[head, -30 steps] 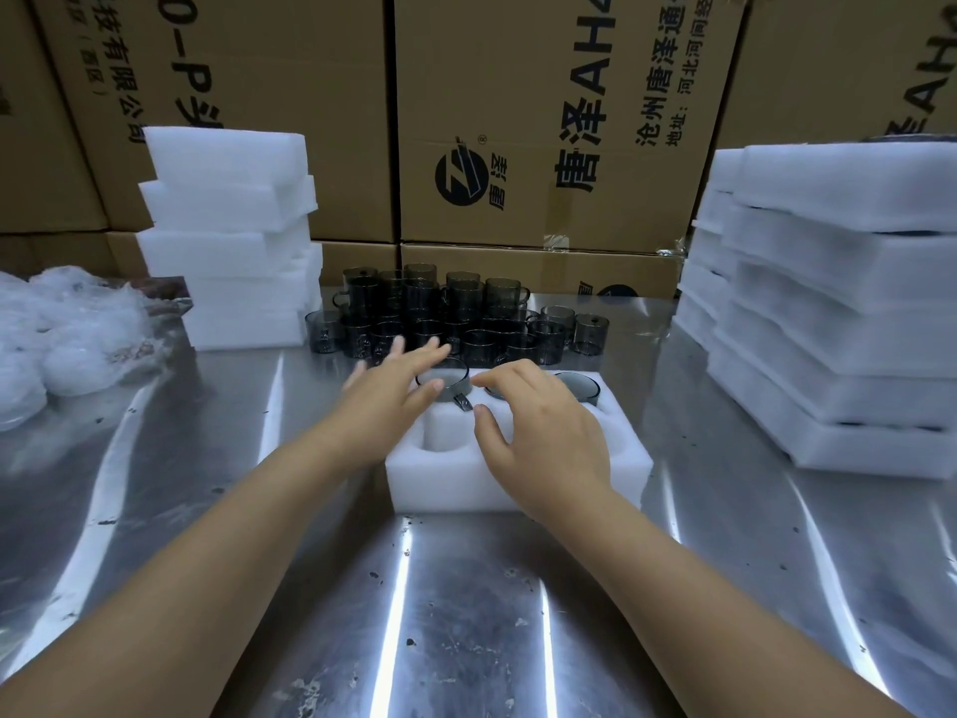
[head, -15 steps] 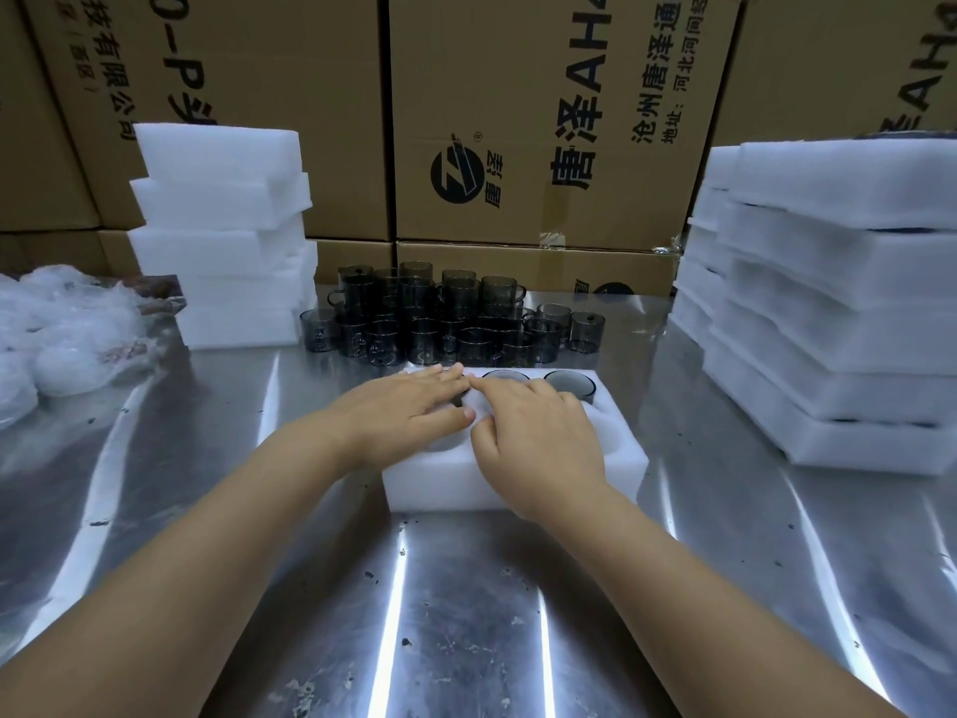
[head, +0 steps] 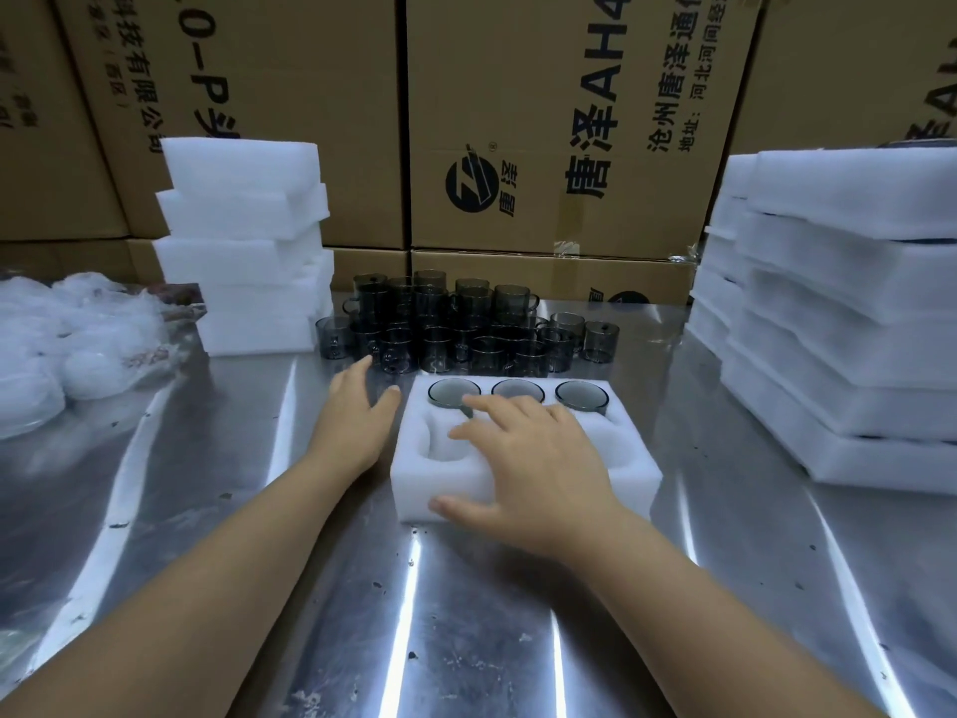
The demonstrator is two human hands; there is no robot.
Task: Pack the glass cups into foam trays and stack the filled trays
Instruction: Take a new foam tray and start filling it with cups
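Note:
A white foam tray (head: 634, 458) lies on the steel table in front of me. Its far row holds three smoky glass cups (head: 581, 395); the near pockets that show are hollow. My right hand (head: 533, 463) rests flat on the tray with fingers spread, thumb at the near left corner, covering the middle. My left hand (head: 357, 406) is open just left of the tray, fingertips close to the cluster of loose grey glass cups (head: 445, 329) behind the tray.
A stack of foam trays (head: 248, 241) stands at the back left, a taller stack of foam trays (head: 849, 313) on the right. Crumpled plastic wrap (head: 67, 344) lies far left. Cardboard boxes (head: 544, 121) wall off the back of the steel table (head: 466, 614).
Both hands pressed the left cup into its pocket. My left hand has since left the tray and moved left and back; my right hand slid toward me and now lies flat.

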